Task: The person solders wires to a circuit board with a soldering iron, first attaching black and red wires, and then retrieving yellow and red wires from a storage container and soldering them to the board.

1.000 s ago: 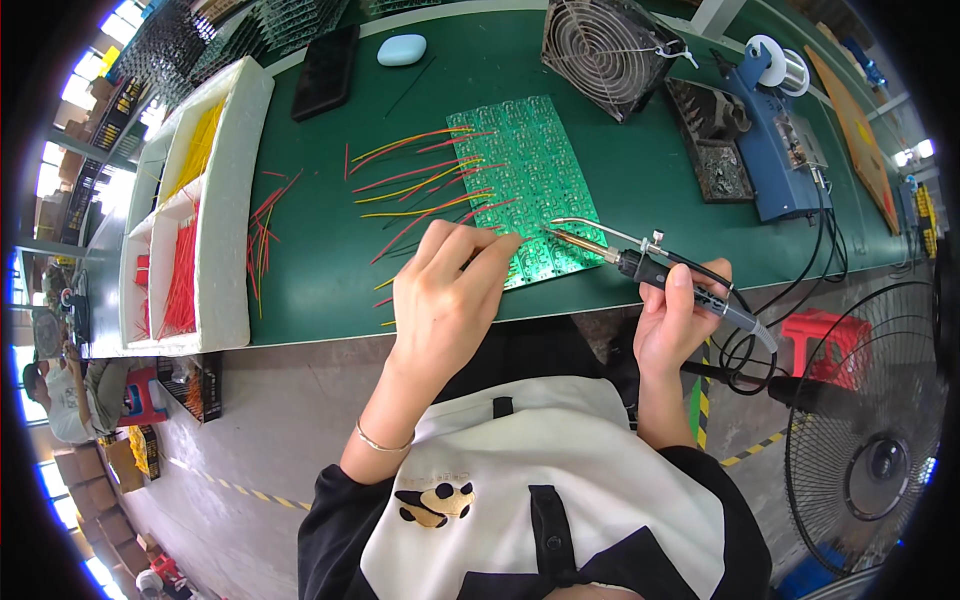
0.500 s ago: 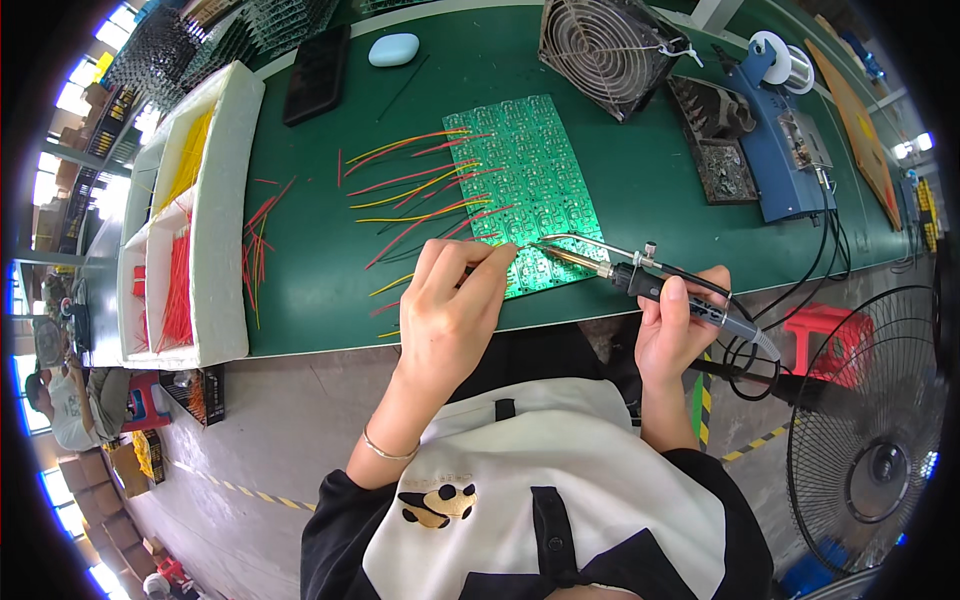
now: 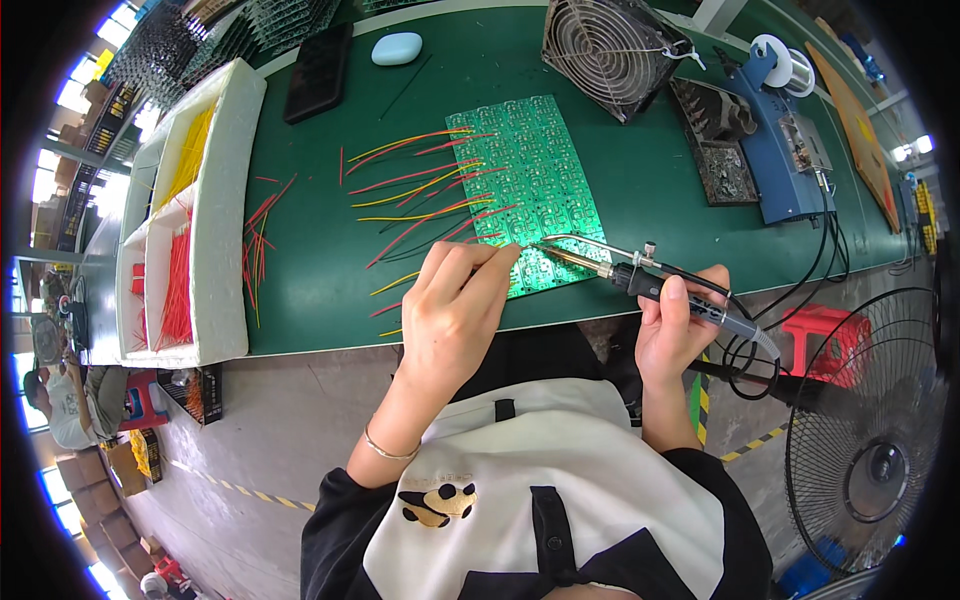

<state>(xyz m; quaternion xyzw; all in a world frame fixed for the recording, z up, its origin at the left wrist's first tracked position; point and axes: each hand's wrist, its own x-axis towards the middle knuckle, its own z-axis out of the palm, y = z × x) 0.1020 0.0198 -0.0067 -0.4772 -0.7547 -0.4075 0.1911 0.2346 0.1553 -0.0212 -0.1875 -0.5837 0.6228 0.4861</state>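
Gripping the dark handle of a soldering iron [image 3: 640,275], the right hand [image 3: 680,335] aims its tip at the near edge of the green circuit board [image 3: 525,190], which lies flat on the green worktop [image 3: 640,180]. The left hand [image 3: 455,310] rests on that same edge, fingers curled and pinched, apparently on a thin wire, though the wire itself is hidden. Fingertips sit just beside the hot tip, so a small slip could burn them. The red and yellow wires [image 3: 420,185] fanning off the board could snag and shift it, and the iron's cable [image 3: 750,350] loops near the worktop's edge, where a tug might jerk the tip aside.
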